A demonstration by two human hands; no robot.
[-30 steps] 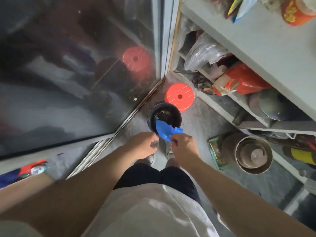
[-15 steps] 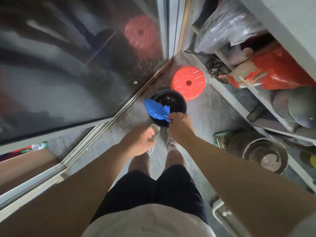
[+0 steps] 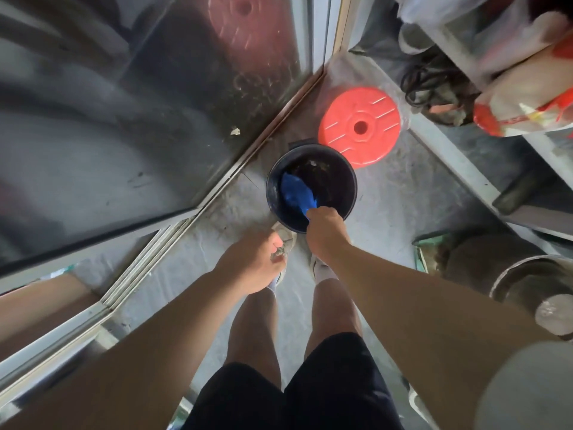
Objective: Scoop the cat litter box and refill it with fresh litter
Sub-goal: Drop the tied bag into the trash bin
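Blue plastic litter scoop point(image 3: 296, 193), gripped by the right hand point(image 3: 325, 231), slants blade-first up-left from it into the round black bin point(image 3: 348, 187); left hand's point(image 3: 252, 262) grip unclear.

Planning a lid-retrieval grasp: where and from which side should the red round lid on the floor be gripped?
Probably the rim. The red lid lies flat on the floor, so only its thin edge offers a pinch. Come from above at the right-hand edge: the black bin covers the near-left edge, and the glass door frame crowds the far side. The centre hole may be too small.
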